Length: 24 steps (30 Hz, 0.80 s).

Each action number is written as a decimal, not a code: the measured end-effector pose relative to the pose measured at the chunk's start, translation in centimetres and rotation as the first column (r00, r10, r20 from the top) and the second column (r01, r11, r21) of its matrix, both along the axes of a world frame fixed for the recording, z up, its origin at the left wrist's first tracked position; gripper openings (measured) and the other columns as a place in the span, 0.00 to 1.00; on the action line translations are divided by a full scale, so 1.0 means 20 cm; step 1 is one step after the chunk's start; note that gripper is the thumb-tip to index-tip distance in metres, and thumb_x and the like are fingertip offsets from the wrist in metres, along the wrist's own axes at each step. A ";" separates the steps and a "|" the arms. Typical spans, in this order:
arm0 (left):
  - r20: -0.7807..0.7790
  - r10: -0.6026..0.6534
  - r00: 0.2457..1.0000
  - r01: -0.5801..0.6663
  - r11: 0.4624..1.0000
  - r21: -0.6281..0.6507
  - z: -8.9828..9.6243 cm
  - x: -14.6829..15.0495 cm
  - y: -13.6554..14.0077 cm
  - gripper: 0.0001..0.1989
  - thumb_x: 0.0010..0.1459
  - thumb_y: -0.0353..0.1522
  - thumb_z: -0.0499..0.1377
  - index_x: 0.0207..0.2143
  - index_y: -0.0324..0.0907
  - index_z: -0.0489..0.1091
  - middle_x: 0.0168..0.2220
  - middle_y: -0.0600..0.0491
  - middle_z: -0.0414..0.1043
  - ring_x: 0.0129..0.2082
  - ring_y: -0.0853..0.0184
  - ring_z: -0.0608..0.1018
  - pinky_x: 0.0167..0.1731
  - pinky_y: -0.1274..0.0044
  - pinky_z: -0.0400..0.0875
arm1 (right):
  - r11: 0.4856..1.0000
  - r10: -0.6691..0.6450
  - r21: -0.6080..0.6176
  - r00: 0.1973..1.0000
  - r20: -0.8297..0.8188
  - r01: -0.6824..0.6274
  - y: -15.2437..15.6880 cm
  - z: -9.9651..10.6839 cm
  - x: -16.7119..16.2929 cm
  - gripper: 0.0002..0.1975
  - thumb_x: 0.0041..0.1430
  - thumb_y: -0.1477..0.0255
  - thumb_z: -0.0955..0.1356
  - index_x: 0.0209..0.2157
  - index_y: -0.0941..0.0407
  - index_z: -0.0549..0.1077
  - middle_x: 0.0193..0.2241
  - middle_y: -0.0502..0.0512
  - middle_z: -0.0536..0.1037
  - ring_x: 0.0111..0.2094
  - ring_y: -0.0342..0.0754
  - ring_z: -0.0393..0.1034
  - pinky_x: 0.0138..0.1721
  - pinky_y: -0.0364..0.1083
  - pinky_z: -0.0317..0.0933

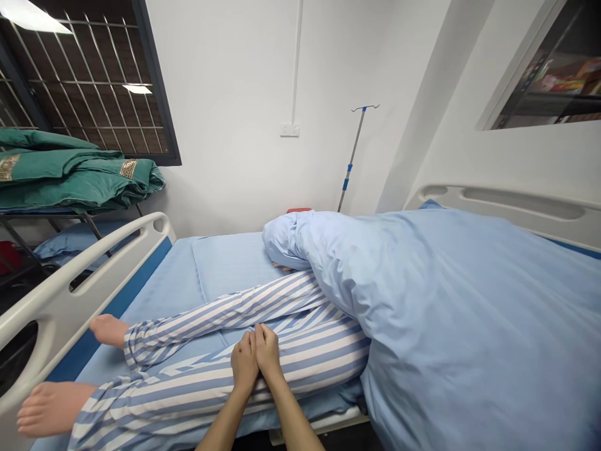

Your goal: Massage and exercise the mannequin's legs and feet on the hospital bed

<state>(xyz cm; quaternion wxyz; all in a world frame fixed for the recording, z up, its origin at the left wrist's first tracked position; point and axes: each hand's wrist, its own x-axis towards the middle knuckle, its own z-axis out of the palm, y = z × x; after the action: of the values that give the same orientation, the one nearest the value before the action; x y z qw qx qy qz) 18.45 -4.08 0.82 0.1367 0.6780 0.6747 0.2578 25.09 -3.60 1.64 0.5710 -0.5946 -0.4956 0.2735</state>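
My left hand [245, 361] and my right hand [267, 351] press side by side on the nearer leg of blue-and-white striped trousers [319, 355]. Both are closed, with knuckles up and fingers curled under. Whether trouser cloth is pinched in them is hidden. The trousers are on a figure lying on a bed, whose smooth, manikin-like bare feet [59, 407] point left. A light blue quilt [451, 300], folded back to the right, covers the upper body. Fingertips [283, 267] of the figure peek out under its edge.
Blue sheeting [230, 257] covers the mattress. The bed has a white footboard [113, 263] at left and a headboard [511, 197] at right. Behind it stand an IV pole [353, 153] and a wall with a socket [290, 130]. Green folded bedding [79, 175] lies on a rack at left.
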 end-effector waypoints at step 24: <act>-0.022 -0.071 0.997 0.069 0.996 -0.049 0.06 0.01 -0.03 0.14 0.61 0.35 0.45 0.29 0.42 0.68 0.29 0.51 0.73 0.31 0.67 0.72 0.29 0.78 0.52 | 0.999 0.023 -0.044 0.882 0.470 -0.002 -0.09 0.04 0.12 0.19 0.61 0.66 0.55 0.21 0.55 0.66 0.17 0.51 0.69 0.21 0.42 0.60 0.25 0.43 0.42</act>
<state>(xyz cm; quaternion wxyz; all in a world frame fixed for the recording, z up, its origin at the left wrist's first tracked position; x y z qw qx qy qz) 18.55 -4.61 2.06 0.1540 0.7007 0.6581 0.2285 27.45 -5.49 2.48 0.4192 -0.6520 -0.6172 0.1352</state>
